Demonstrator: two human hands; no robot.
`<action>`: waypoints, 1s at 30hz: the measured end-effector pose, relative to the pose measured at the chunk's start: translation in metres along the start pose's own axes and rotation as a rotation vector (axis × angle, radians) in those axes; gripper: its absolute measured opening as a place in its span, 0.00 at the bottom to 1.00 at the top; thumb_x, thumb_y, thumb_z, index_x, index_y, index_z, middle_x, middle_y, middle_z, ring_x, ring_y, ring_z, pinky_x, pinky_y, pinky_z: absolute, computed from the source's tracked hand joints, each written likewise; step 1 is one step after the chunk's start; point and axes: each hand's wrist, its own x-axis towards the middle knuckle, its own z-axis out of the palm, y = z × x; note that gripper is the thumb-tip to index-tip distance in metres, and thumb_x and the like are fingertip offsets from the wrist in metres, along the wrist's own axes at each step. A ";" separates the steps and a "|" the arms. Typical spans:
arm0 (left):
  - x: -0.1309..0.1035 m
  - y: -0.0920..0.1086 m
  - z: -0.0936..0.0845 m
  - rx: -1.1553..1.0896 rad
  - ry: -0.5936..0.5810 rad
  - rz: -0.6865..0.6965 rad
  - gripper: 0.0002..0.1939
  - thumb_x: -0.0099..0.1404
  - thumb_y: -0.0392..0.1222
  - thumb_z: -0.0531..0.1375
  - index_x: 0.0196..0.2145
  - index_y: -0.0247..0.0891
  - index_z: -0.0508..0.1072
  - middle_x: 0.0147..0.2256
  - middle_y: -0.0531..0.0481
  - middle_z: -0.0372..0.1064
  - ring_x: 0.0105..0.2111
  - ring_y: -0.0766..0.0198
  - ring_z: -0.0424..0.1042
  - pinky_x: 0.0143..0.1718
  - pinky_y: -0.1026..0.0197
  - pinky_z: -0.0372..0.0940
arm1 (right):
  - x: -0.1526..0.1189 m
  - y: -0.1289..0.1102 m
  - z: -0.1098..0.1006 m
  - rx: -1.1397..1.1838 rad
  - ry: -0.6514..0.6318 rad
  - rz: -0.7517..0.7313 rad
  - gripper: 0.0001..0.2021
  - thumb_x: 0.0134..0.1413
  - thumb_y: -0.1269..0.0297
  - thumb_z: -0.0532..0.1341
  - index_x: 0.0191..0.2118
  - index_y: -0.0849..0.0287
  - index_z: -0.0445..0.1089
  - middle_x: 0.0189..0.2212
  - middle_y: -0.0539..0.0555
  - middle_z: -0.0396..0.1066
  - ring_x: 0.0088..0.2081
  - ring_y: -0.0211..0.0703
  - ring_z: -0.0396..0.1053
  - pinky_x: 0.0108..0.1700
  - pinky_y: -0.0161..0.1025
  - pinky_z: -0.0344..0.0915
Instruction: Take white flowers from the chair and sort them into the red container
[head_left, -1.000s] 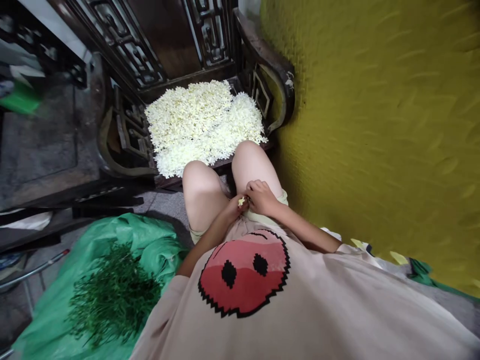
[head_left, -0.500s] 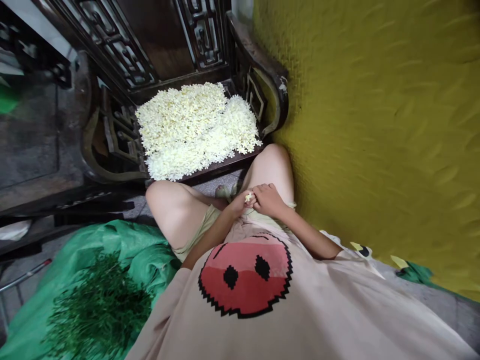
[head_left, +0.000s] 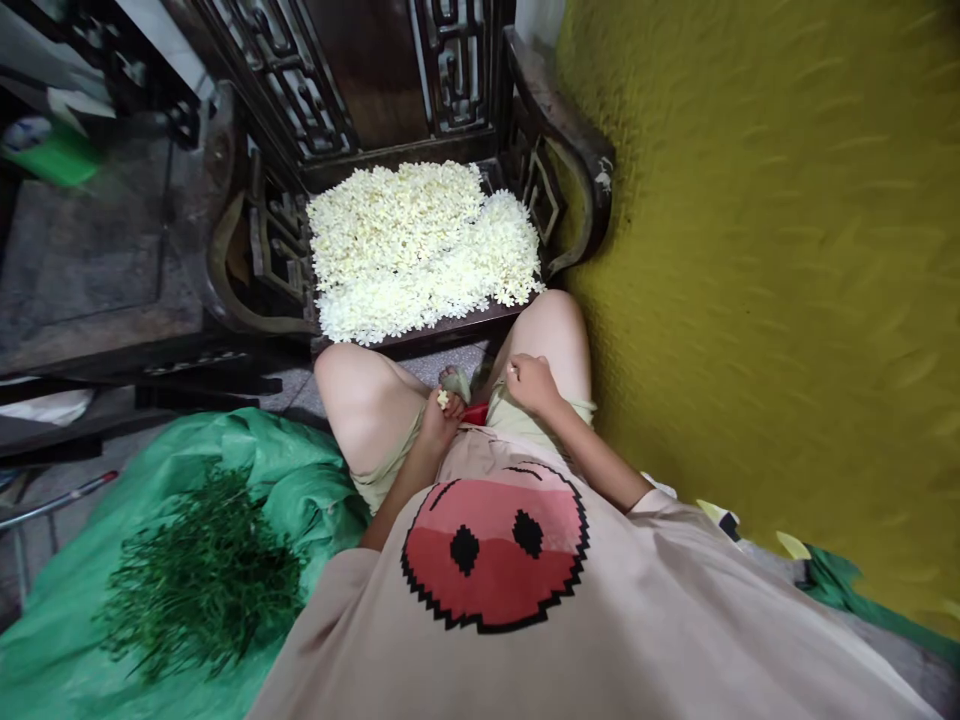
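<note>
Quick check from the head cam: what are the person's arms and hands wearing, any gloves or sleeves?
No gloves: the left hand and right hand are bare, as are both forearms. The only sleeves are the short, loose ones of a beige T-shirt with a red pixel-style face print.

— What is carried by the dark carved wooden chair?
— Its seat is covered by a heap of white flowers.
— And left of the chair?
— A green sheet is spread on the floor, with green stems piled on it.
</note>
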 end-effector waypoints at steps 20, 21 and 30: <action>0.008 -0.013 0.004 0.499 0.302 0.612 0.13 0.52 0.49 0.63 0.29 0.37 0.68 0.28 0.53 0.65 0.28 0.68 0.63 0.33 0.67 0.58 | 0.033 -0.024 0.079 1.490 -0.233 0.718 0.10 0.31 0.78 0.53 0.26 0.62 0.65 0.19 0.46 0.64 0.22 0.33 0.63 0.25 0.30 0.56; 0.004 -0.011 0.006 0.533 0.321 0.662 0.12 0.51 0.46 0.64 0.31 0.38 0.69 0.30 0.53 0.66 0.31 0.68 0.64 0.35 0.67 0.58 | 0.033 -0.024 0.078 1.501 -0.238 0.708 0.10 0.32 0.78 0.53 0.27 0.62 0.65 0.19 0.46 0.63 0.21 0.32 0.62 0.25 0.30 0.55; -0.015 0.001 0.017 0.751 0.296 0.784 0.13 0.50 0.39 0.64 0.36 0.41 0.73 0.36 0.50 0.70 0.36 0.63 0.67 0.41 0.62 0.60 | 0.026 -0.029 0.076 1.703 -0.480 0.417 0.05 0.44 0.65 0.62 0.28 0.61 0.68 0.22 0.49 0.68 0.23 0.34 0.62 0.26 0.31 0.58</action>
